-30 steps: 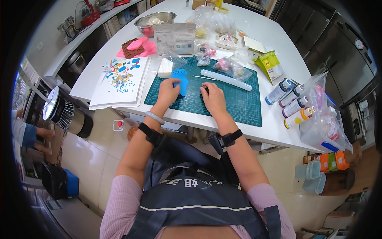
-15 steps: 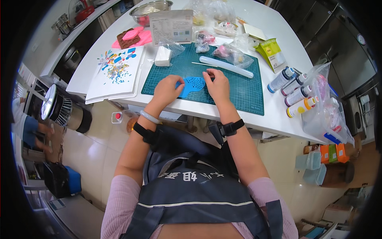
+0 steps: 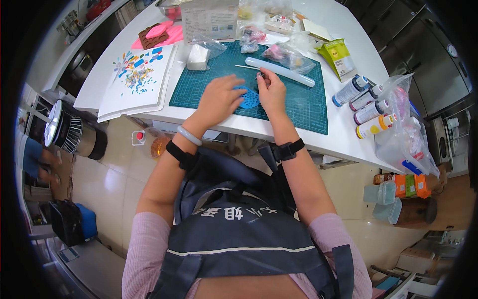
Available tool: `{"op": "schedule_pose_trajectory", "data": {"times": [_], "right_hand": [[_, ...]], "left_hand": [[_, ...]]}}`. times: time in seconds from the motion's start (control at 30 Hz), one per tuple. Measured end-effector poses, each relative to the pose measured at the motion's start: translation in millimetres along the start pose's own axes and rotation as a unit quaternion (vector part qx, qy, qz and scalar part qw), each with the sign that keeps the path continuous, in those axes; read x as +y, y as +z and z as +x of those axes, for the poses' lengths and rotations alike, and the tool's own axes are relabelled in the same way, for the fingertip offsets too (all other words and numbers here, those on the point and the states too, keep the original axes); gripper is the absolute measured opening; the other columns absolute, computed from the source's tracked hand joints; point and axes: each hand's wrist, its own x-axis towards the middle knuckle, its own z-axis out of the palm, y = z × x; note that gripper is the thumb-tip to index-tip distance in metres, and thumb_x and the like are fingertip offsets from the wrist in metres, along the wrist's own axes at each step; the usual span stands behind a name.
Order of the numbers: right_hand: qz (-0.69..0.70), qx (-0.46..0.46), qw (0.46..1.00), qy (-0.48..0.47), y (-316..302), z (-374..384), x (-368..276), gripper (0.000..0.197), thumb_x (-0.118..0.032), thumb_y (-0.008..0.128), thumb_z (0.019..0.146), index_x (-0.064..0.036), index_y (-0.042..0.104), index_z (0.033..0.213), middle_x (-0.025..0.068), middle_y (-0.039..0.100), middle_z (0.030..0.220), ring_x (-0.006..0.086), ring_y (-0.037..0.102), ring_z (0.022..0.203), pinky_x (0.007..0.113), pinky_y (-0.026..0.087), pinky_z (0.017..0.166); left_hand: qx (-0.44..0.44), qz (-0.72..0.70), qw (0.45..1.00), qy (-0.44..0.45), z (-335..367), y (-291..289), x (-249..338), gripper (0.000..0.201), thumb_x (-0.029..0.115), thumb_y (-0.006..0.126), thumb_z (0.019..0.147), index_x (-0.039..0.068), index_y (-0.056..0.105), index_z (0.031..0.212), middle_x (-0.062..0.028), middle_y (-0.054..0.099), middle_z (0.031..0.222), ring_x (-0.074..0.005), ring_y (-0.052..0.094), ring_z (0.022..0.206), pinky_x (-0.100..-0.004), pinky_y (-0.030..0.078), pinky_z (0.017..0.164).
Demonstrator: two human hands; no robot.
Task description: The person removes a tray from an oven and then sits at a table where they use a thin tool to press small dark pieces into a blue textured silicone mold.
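Note:
A thin blue sheet [image 3: 249, 97] punched with several small round holes lies on the green cutting mat [image 3: 303, 107], near its front edge. My left hand [image 3: 219, 99] hovers over the sheet's left part, fingers apart and slightly blurred, hiding some of it. To the right of the sheet, my right hand [image 3: 272, 92] is closed in a pinch; a small dark thing shows at its fingertips, too small to name. Beyond both hands, a pale rolling pin [image 3: 281, 73] rests on the mat beside a thin white stick [image 3: 244, 66].
At left, a white board [image 3: 112, 102] carries scattered colourful cut pieces [image 3: 141, 74]. A white block in a bag [image 3: 198, 58] stands beside the mat. Several bottles [image 3: 371, 112], a green pouch [image 3: 337, 57] and a plastic bag [image 3: 411, 129] occupy the right. Pink and brown moulds [image 3: 152, 37] sit behind.
My left hand has lifted from the blue sheet's left end and its fingers have spread. My right hand has moved slightly away from me. The whole view has shifted a little.

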Motion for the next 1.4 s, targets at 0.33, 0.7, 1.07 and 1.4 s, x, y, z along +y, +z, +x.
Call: {"op": "schedule_pose_trajectory", "data": {"times": [0.33, 0.7, 1.07, 1.4], "right_hand": [[0.055, -0.026, 0.998, 0.001, -1, 4, -13, 0.028, -0.015, 0.068, 0.088, -0.0001, 0.067, 0.112, 0.0116, 0.071, 0.089, 0.0129, 0.067, 0.077, 0.026, 0.053, 0.068], [0.001, -0.166, 0.985, -0.038, -28, 10, -11, 0.024, -0.008, 0.068, 0.085, -0.0025, 0.068, 0.108, 0.0137, 0.069, 0.097, 0.0212, 0.069, 0.080, 0.030, 0.054, 0.070], [-0.040, -0.145, 0.977, -0.151, -22, -4, -8, 0.020, -0.005, 0.068, 0.083, -0.0029, 0.071, 0.103, 0.0134, 0.068, 0.094, 0.0263, 0.067, 0.079, 0.031, 0.052, 0.069], [-0.055, -0.154, 0.970, -0.178, -22, -4, -12, 0.021, -0.005, 0.070, 0.083, -0.0031, 0.071, 0.103, 0.0100, 0.069, 0.095, 0.0181, 0.067, 0.074, 0.027, 0.053, 0.065]], "left_hand": [[-0.110, 0.065, 0.992, -0.002, 5, 31, 20, 0.062, 0.051, 0.050, 0.092, 0.006, 0.051, 0.133, -0.0141, 0.045, 0.144, -0.0274, 0.036, 0.138, -0.0516, 0.022, 0.113], [-0.014, -0.035, 0.999, -0.036, -15, 5, 23, 0.036, 0.027, 0.068, 0.084, 0.007, 0.065, 0.113, -0.0122, 0.060, 0.120, -0.0307, 0.055, 0.113, -0.0466, 0.039, 0.101], [0.004, -0.052, 0.997, -0.055, -19, 10, 23, 0.032, 0.032, 0.067, 0.084, 0.009, 0.069, 0.107, -0.0108, 0.061, 0.118, -0.0282, 0.056, 0.112, -0.0469, 0.037, 0.104], [0.004, -0.052, 0.997, -0.055, -19, 8, 22, 0.032, 0.031, 0.067, 0.085, 0.010, 0.069, 0.108, -0.0114, 0.061, 0.118, -0.0290, 0.056, 0.112, -0.0478, 0.037, 0.104]]}}
